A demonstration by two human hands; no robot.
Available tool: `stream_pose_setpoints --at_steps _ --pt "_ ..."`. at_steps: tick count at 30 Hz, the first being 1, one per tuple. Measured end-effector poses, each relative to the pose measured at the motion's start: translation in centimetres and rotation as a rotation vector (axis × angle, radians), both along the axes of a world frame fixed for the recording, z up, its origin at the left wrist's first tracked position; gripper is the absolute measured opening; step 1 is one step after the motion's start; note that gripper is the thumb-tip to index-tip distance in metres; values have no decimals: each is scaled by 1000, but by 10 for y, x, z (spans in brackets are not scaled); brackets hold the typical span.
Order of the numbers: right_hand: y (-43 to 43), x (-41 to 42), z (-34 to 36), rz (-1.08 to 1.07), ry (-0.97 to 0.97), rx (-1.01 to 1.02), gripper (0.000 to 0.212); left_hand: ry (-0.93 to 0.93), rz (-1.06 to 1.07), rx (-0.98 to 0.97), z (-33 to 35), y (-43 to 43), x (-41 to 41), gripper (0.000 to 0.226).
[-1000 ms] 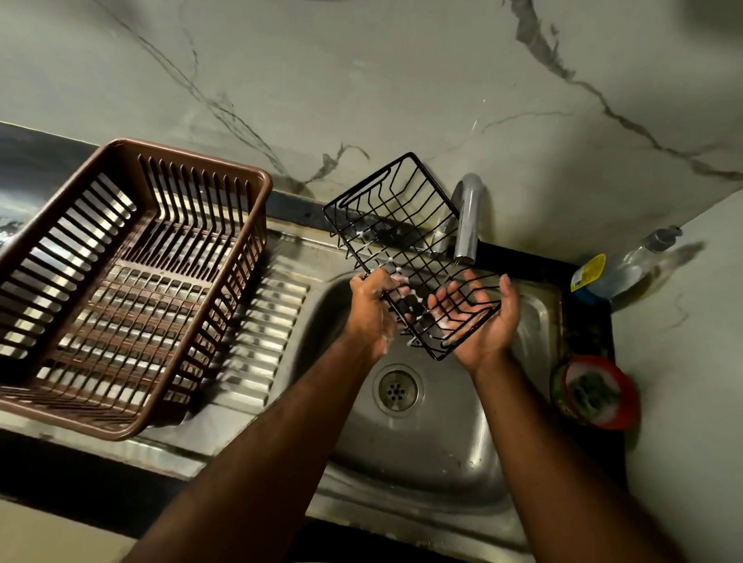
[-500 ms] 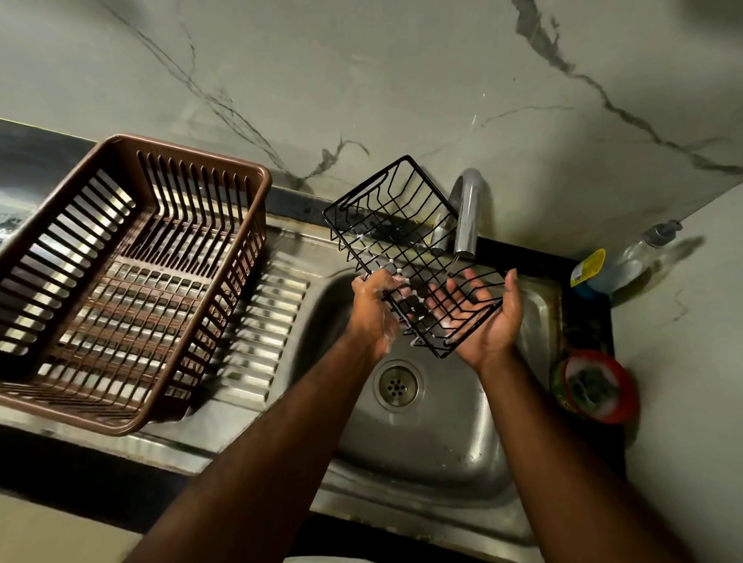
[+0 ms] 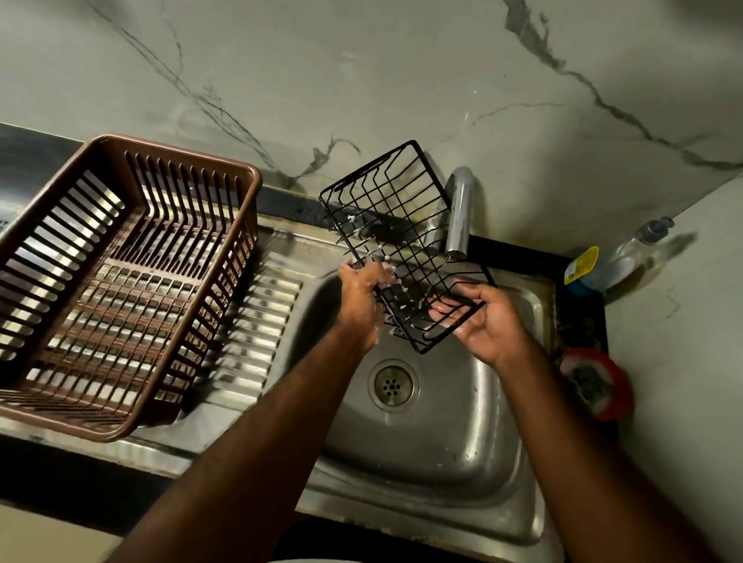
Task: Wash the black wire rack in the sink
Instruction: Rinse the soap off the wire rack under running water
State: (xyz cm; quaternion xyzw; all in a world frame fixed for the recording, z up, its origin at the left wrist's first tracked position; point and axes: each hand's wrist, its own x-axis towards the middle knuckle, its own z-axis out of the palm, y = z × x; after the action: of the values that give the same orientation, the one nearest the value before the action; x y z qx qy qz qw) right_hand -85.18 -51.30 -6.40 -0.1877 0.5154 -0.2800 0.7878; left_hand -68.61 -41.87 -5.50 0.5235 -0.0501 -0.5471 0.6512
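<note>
rack: black wire rack (image 3: 395, 221) held tilted in the air over the sink (image 3: 459, 438), near end low in both hands, far end raised toward the marble wall, just left of the tap (image 3: 458, 213). Not resting on anything.
suds: white foam beads on several wires around mid-rack and near the left fingers. No water stream visible from the tap.
left hand: left hand (image 3: 362, 296) closed around the rack's left side wires, fingers curled through the grid, foam on them. Whether it also holds a sponge: can't tell.
right hand: right hand (image 3: 487, 319) palm up under the near right corner, fingers half-curled, thumb over the rim wire. Cradling rather than clamping.
handling: judging by the thin wire, light and stiff, won't flex much. Coated wire plus soap = slippery; likely to rotate or slide out of a loose hold.
grip advice: take it by the thicker outer rim or a corner, fingers hooked through the mesh, not pinched on a single cross wire.
risk: far end is close to the tap, a swing could knock it. A drop lands in the steel basin near the drain (image 3: 392, 383), noisy but probably harmless.
nearby: brown plastic dish basket (image 3: 109, 286) on the ribbed drainboard at left, well apart. Soap bottle (image 3: 613, 258) and red tub (image 3: 596, 383) at the right edge.
stage: looks mid-scrub, rinse not yet done.
</note>
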Motion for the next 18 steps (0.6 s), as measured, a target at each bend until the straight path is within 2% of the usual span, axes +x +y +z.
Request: stream_pose_setpoints --at_steps 2,3,4,6,8,9,11,12,16,18 --pt "-3 -3 4 34 106 18 13 -59 -7 37 1 3 0 54" --pt "-5 -4 4 31 156 19 8 -74 -9 48 0 5 1 66" --pt "-5 -4 3 -4 209 14 3 -87 -19 49 0 6 2 89" --pt "-8 -3 -2 -174 267 -32 7 -109 -23 31 2 7 3 115" --pt "-10 0 0 -313 332 -161 17 -145 6 25 4 9 6 108" --pt "-8 4 5 -345 341 -233 21 -164 25 13 5 10 7 91" --pt "-5 15 12 -396 196 -267 33 -187 46 1 6 12 9 57" --pt "-2 22 16 -362 99 -258 40 -197 49 -5 6 13 8 52" --pt "0 57 33 -198 -114 -114 53 -286 39 43 4 16 4 63" --pt "-5 68 39 -202 -201 -18 35 -297 48 51 3 18 4 74"
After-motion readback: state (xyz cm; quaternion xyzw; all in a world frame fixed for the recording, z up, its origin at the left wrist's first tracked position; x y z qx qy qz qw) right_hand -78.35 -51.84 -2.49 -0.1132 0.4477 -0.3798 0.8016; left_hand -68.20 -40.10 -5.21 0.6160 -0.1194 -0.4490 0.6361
